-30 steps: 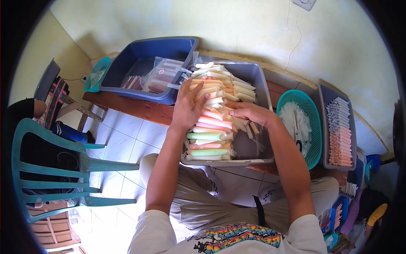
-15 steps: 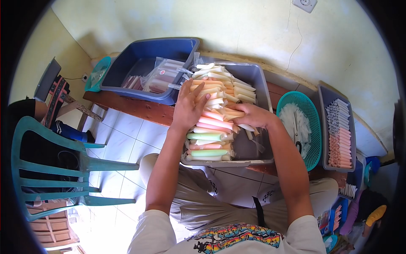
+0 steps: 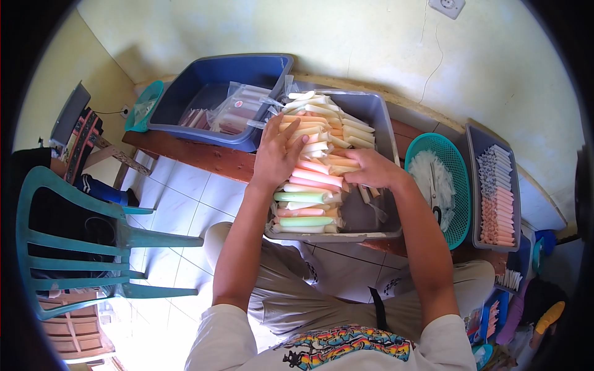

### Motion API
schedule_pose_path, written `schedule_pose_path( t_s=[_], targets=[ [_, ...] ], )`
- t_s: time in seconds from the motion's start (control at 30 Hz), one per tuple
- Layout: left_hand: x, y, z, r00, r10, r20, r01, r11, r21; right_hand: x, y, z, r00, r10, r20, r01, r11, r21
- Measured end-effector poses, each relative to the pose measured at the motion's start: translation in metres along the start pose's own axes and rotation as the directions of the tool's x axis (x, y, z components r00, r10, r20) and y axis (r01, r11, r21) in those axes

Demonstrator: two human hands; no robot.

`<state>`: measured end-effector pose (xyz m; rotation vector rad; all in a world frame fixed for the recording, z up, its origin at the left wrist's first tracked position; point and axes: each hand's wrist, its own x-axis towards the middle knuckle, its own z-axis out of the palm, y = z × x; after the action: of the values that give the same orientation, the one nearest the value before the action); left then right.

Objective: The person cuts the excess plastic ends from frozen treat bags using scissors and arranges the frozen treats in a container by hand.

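Note:
A grey tub (image 3: 387, 136) in front of me holds a stack of pastel, plastic-wrapped sticks (image 3: 306, 204), cream, orange, pink and green, mostly lying crosswise. My left hand (image 3: 276, 151) rests on the left ends of the orange and cream ones, its fingers spread and thumb stretched out over them. From the right side, my right hand (image 3: 375, 169) closes its fingers and thumb around the right ends of the orange and pink sticks. Parts of its fingertips are hidden among the wrappers. Loose wrapper ends stick up below it.
To the left, a blue tub (image 3: 216, 65) contains bagged dark sticks (image 3: 240, 111). On the right are a teal basket (image 3: 455, 226) with clear plastic and scissors (image 3: 434, 188), and a grey tray (image 3: 473, 185) of stacked sticks. A teal chair (image 3: 74, 247) stands at the left; a person is at the lower right.
My right hand has shifted very slightly at the stick ends, its fingers drawn a little closer. My left hand stays almost in place.

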<state>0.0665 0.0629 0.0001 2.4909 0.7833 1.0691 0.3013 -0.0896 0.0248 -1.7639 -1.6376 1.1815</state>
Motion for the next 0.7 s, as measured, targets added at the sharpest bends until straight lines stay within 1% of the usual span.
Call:
schedule_pose_path(
  t_s=[0.07,0.2,0.27,0.3,0.37,0.4,0.47,0.6,0.7],
  targets=[
    [0.000,0.002,-0.001,1.000,-0.009,0.001,0.009,1.000,-0.010,0.000,0.004,0.002,0.998,-0.053,-0.035,0.053,0.999,0.001],
    [0.000,0.003,-0.001,1.000,-0.025,0.003,0.025,1.000,0.006,-0.002,0.007,0.004,0.995,-0.078,-0.066,0.077,0.997,-0.028],
    [0.000,0.007,-0.004,0.999,-0.037,-0.013,0.038,0.999,0.038,-0.003,0.007,0.005,0.985,-0.140,-0.097,0.137,0.990,-0.038],
    [0.000,0.008,-0.005,0.999,-0.036,-0.014,0.036,0.999,0.039,-0.004,0.005,0.004,0.985,-0.142,-0.098,0.139,0.990,-0.039],
    [-0.001,0.010,-0.006,1.000,0.016,0.006,-0.016,0.994,0.105,-0.008,0.000,0.001,0.994,-0.068,-0.089,0.066,0.998,-0.024],
    [-0.001,0.009,-0.006,1.000,0.017,0.004,-0.017,0.994,0.106,-0.007,0.002,0.001,0.994,-0.069,-0.090,0.067,0.997,-0.026],
    [-0.002,0.008,-0.005,1.000,0.021,0.016,-0.023,0.992,0.127,-0.006,0.009,0.001,0.974,-0.180,-0.141,0.163,0.979,-0.125],
    [-0.003,0.001,0.000,0.999,-0.008,0.032,0.004,0.992,0.128,-0.013,0.001,-0.004,0.972,-0.201,-0.123,0.186,0.975,-0.124],
    [-0.003,0.000,0.000,0.999,-0.006,0.033,0.002,0.992,0.123,-0.020,-0.005,-0.005,0.966,-0.214,-0.147,0.191,0.970,-0.153]
  ],
)
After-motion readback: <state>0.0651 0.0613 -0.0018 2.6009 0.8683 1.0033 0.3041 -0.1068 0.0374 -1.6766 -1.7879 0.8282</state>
